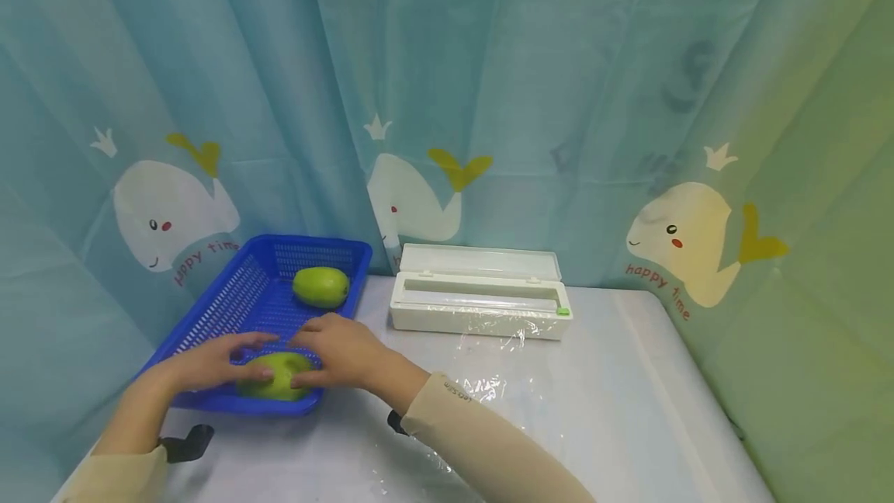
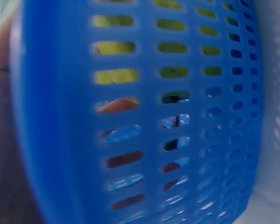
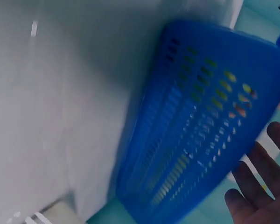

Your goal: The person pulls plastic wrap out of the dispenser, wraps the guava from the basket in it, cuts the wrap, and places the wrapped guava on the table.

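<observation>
- Found near green fruit (image 1: 281, 386) inside near end of blue basket (image 1: 216, 317), between left hand (image 1: 209, 362) and right hand (image 1: 342, 349).
- Observed both hands uncurled, with fingers loosely spread about that fruit.
- Noted second green fruit (image 1: 321, 287) toward far right of basket.
- Recorded white box (image 1: 482, 322) with raised lid (image 1: 480, 261), on bench (image 1: 615, 379) right of basket.
- Sighted whale-print curtain (image 1: 559, 84) behind.

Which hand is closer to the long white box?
Right. The right hand is left of the white box; the left hand is farther left, beyond the nearer green fruit.
</observation>
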`<state>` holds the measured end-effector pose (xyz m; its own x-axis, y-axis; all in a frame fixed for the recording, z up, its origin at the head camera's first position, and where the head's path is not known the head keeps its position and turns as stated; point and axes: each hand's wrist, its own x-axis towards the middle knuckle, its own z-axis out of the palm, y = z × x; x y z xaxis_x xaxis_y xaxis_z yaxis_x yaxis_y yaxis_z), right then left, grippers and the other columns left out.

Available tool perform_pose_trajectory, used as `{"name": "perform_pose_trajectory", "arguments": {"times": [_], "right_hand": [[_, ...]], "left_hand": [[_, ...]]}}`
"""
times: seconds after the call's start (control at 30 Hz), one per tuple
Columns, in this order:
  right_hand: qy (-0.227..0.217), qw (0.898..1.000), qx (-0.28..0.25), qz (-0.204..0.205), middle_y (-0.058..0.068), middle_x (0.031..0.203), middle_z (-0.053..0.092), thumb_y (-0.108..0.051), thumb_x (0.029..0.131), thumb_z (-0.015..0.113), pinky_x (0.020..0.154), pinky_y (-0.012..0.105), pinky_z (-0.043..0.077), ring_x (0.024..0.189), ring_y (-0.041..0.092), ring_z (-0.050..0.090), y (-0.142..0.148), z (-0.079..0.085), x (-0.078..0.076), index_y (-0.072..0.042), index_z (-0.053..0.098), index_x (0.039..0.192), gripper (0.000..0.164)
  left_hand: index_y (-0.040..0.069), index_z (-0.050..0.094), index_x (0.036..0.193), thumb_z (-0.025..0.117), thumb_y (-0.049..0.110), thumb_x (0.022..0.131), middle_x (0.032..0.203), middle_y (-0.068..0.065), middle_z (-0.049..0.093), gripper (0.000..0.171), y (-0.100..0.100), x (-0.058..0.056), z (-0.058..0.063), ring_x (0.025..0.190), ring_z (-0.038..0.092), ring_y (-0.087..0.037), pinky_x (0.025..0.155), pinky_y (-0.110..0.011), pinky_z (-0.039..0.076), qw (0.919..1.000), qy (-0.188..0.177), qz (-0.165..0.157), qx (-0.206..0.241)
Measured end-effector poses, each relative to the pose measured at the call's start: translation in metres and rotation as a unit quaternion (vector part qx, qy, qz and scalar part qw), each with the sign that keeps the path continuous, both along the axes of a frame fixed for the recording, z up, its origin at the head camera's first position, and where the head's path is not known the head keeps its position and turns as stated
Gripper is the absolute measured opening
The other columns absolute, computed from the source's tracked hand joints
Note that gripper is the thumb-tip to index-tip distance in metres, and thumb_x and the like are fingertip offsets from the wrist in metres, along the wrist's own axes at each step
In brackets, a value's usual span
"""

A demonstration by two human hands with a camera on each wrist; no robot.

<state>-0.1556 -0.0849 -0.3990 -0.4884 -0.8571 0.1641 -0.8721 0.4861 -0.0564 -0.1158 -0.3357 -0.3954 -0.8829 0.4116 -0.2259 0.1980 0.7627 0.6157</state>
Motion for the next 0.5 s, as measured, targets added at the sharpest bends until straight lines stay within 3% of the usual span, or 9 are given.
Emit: {"name": "perform_pose_trajectory", "arguments": {"times": [0.23, 0.5], "right_hand": [[-0.056, 0.993, 0.084, -0.052, -0.021, 0.115, 0.064, -0.059, 0.084, 0.072, 0.084, 0.017, 0.048, 0.101, -0.002, 0.058, -0.026, -0.009, 0.009, -0.039, 0.064, 0.126, 0.048], [-0.065, 0.987, 0.112, -0.094, -0.022, 0.097, 0.062, -0.057, 0.079, 0.078, 0.071, 0.02, 0.045, 0.084, -0.001, 0.054, -0.042, -0.006, 0.01, -0.039, 0.058, 0.13, 0.057]], "left_hand": [[-0.001, 0.044, 0.147, 0.071, 0.037, 0.091, 0.144, -0.034, 0.045, 0.073, -0.002, 0.0, -0.01, 0.13, 0.038, -0.061, 0.095, -0.073, 0.038, 0.998, -0.063, -0.004, -0.011], [-0.003, 0.045, 0.144, 0.074, 0.041, 0.087, 0.141, -0.033, 0.047, 0.078, -0.006, -0.001, -0.011, 0.129, 0.04, -0.059, 0.096, -0.072, 0.038, 0.997, -0.064, 0.021, -0.038]]}}
